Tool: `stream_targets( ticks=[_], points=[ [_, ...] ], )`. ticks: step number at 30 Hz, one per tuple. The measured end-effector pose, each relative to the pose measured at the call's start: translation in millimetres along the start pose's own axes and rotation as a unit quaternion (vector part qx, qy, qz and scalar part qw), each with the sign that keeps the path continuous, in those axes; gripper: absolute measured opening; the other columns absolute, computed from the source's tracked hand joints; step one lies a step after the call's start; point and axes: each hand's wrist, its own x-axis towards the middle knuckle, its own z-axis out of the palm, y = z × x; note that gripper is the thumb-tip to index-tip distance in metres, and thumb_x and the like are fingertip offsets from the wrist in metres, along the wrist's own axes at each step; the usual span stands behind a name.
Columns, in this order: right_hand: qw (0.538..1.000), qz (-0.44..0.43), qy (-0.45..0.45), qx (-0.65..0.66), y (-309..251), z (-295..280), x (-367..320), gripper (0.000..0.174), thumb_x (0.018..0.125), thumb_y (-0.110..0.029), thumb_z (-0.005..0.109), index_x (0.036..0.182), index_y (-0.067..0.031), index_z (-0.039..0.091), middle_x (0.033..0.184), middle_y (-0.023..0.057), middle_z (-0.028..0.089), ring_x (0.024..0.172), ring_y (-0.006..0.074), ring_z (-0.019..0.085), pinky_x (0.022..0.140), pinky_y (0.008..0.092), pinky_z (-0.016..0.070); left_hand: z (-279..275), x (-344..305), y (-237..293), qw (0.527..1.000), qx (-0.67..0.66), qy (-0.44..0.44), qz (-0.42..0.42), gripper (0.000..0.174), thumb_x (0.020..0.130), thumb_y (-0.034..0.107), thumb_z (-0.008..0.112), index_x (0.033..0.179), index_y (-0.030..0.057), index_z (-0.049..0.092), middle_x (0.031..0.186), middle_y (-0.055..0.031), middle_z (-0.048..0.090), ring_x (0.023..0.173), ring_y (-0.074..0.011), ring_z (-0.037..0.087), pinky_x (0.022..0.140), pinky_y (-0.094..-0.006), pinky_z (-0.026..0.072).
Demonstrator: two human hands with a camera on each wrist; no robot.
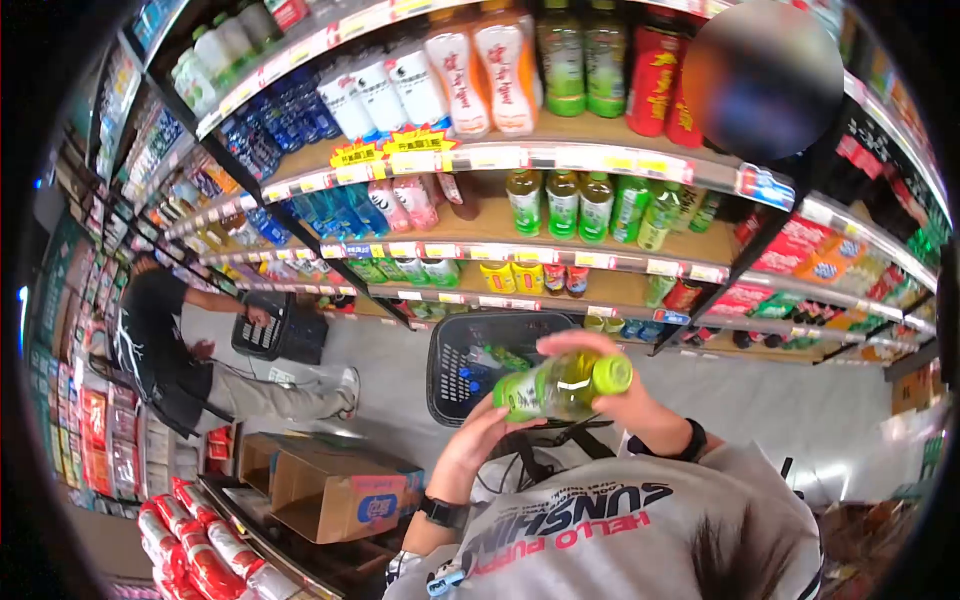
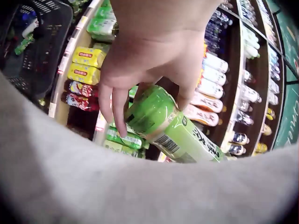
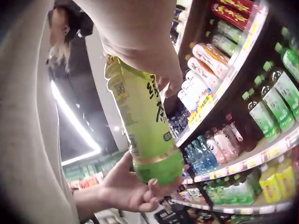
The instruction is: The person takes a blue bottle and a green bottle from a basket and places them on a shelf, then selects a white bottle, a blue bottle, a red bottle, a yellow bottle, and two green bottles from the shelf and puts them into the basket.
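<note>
A large green tea bottle with a yellow-green cap is held tilted between both hands, in front of the chest. My left hand grips its base; in the left wrist view, the thumb and fingers of the left hand spread round the green bottom end. Near the cap, my right hand holds the upper part, partly hidden behind the bottle in the head view. The right wrist view shows the right hand round the top and the pale green label with dark characters facing the camera.
A dark shopping basket with a few bottles inside stands just beyond the hands. Drink shelves rise ahead. Another person with a dark basket is at the left, near an open cardboard box.
</note>
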Motion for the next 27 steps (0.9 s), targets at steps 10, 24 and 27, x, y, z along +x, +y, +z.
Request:
stream_targets(
  ticks=[10, 24, 27],
  points=[
    [0.982, -0.122, 0.084, 0.118, -69.8, -18.2, 20.1, 0.089, 0.069, -0.066, 0.048, 0.130, -0.0066, 0.023, 0.126, 0.0176, 0.036, 0.111, 0.0301, 0.043, 0.091, 0.0397, 0.0365, 93.5, 16.9, -11.9, 0.993, 0.080, -0.072, 0.042, 0.080, 0.067, 0.032, 0.069, 0.127, 0.0014, 0.026, 0.120, -0.0079, 0.043, 0.111, -0.0186, 0.042, 0.094, -0.0337, 0.0332],
    [0.977, -0.067, 0.201, -0.030, -70.3, -12.4, -5.3, 0.063, 0.076, -0.005, 0.059, 0.128, -0.0004, 0.023, 0.126, 0.0099, 0.036, 0.114, 0.0187, 0.039, 0.091, 0.0329, 0.0345, 126.3, 45.3, 32.4, 0.966, 0.163, 0.004, 0.202, 0.067, 0.070, 0.022, 0.065, 0.124, 0.0000, 0.032, 0.115, -0.0086, 0.047, 0.106, -0.0184, 0.046, 0.088, -0.0319, 0.0382],
    [0.959, -0.082, 0.229, -0.144, -76.8, -12.9, 4.6, 0.061, 0.074, -0.008, 0.062, 0.126, -0.0031, 0.030, 0.118, 0.0113, 0.045, 0.102, 0.0190, 0.049, 0.083, 0.0312, 0.0415, 135.8, 61.3, 40.5, 0.948, 0.209, 0.031, 0.239, 0.063, 0.068, 0.003, 0.064, 0.123, -0.0013, 0.033, 0.115, -0.0092, 0.047, 0.107, -0.0175, 0.045, 0.090, -0.0307, 0.0374]
  ],
)
